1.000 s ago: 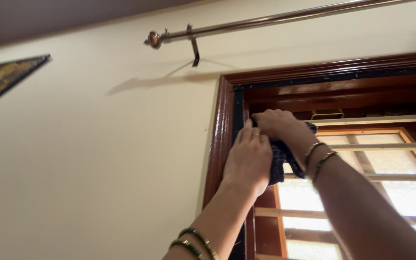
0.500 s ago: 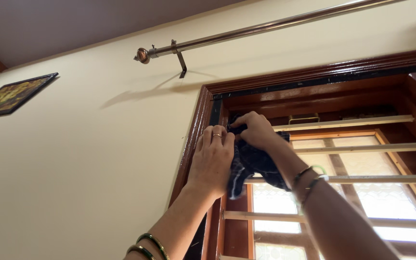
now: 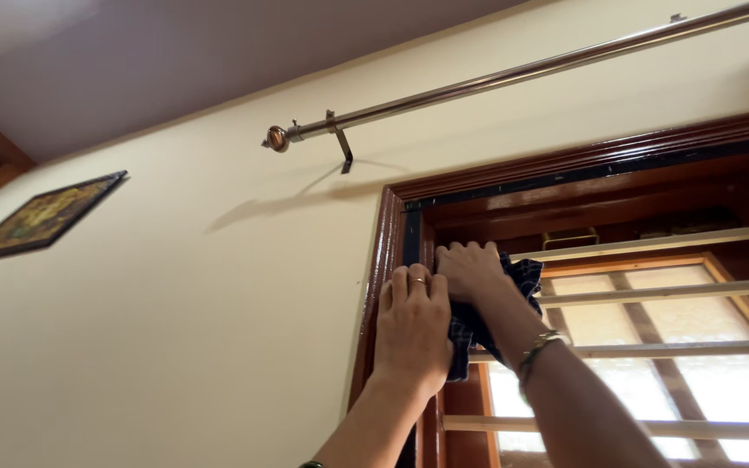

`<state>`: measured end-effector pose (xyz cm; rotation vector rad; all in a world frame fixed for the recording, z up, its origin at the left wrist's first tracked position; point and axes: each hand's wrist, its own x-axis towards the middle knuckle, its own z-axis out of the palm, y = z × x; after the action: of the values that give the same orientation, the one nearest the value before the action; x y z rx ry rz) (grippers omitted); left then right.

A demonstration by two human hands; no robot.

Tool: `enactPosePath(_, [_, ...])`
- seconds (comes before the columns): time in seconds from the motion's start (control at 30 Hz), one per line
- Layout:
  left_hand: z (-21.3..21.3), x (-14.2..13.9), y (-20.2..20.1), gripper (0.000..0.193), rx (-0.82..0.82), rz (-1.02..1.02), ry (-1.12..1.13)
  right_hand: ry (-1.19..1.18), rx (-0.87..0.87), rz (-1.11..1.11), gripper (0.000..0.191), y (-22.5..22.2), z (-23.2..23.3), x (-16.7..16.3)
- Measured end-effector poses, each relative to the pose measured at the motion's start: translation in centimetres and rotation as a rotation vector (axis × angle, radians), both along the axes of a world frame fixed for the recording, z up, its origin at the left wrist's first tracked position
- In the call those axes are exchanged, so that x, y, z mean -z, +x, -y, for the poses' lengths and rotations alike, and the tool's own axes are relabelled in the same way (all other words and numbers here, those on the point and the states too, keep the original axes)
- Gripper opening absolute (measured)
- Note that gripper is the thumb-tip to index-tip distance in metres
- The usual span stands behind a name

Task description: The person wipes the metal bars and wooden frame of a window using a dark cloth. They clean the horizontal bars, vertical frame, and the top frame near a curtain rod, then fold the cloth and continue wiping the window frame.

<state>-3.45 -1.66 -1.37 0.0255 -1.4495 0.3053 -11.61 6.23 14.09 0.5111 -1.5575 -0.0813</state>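
Both arms reach overhead at the upper left corner of a dark wooden window frame [image 3: 385,260].

Right hand [image 3: 472,270]: closed in a fist on a dark checked cloth [image 3: 470,334], pressing it into the frame's inner corner. The cloth bunches under the palm, and its loose end hangs down along the right wrist.

Left hand [image 3: 411,325]: open, fingers together, laid flat on the frame's upright just below and left of the right hand, touching the cloth's edge. It grips nothing.

Risks, as I judge them:
- The hanging end could snag on the pale horizontal window bars [image 3: 652,295] just right of the hands.
- The glossy varnish gives the flat left hand little hold; a slip would cost balance during an overhead reach.
- Loosened dust would fall toward the face.
- The bracelet [image 3: 537,345] on the right wrist could scratch the varnish.
- The curtain rod [image 3: 513,76], above the hands, could be knocked on a higher reach.

Containers: none in view. A small brass fitting [image 3: 570,237] sits on the frame's upper ledge, right of the right hand. A framed picture [image 3: 41,217] hangs well to the left.
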Motion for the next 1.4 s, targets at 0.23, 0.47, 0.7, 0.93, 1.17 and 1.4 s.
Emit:
enactPosePath(0.23, [0.0,-0.4,0.2,0.068,-0.106,0.008,-0.024,0.096,-0.053,0.081,0.050,-2.8,-8.3,-3.0])
enactPosePath(0.47, [0.3,-1.0,-1.3,0.062,-0.161,0.089,-0.080,0.022,-0.037,0.030,0.062,-3.9,-24.5,-3.0])
enactPosePath(0.7, [0.0,-0.8,-1.1,0.071,-0.282,0.199,-0.163,-0.011,0.771,-0.244,0.038,-4.4,-24.9,-1.0])
enactPosePath(0.93, [-0.5,-1.5,-0.7,0.066,-0.279,0.311,-0.123,0.080,0.404,-0.288,0.060,-5.1,-14.9,-1.5])
enactPosePath(1.17, [-0.7,-1.5,-0.6,0.060,-0.207,0.277,-0.086,-0.190,-0.052,-0.133,0.044,-2.6,-26.6,1.1])
enactPosePath(1.4, [-1.0,-1.2,-0.2,0.061,-0.237,0.311,-0.067,-0.297,0.205,-0.026,0.030,0.4,-32.0,2.7])
